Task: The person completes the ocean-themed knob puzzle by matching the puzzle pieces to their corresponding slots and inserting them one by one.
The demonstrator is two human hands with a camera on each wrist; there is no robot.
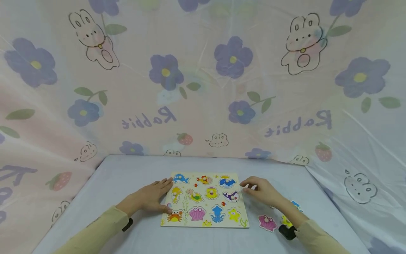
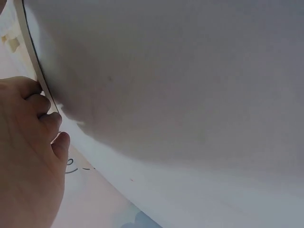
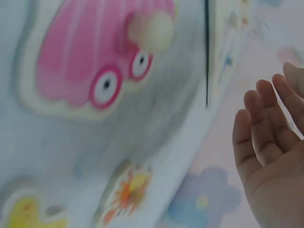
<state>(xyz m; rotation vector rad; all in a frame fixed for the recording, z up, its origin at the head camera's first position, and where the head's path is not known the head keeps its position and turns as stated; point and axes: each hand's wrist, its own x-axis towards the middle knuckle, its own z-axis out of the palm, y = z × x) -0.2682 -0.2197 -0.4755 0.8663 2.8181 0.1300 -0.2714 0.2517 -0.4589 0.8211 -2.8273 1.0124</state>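
Note:
A cream puzzle board [image 1: 190, 224] printed with sea animals lies flat on the table. My left hand [image 1: 153, 195] rests at its left edge, fingers stretched along the upper part and thumb near the crab picture [image 1: 174, 216]. In the left wrist view the left fingers [image 2: 50, 123] touch the board's edge. Just beyond the right edge hovers my right hand [image 1: 261, 188], its fingers loosely bent and holding nothing. A loose pink shell piece [image 1: 267, 223] with a round knob lies below it, and looms large in the right wrist view.
More loose pieces lie by the right forearm: a yellow piece [image 1: 287, 221] and a blue piece [image 1: 295, 204], both partly hidden. An orange piece [image 3: 127, 194] shows in the right wrist view. A printed cloth [image 1: 203, 88] hangs behind the white table [image 1: 133, 169].

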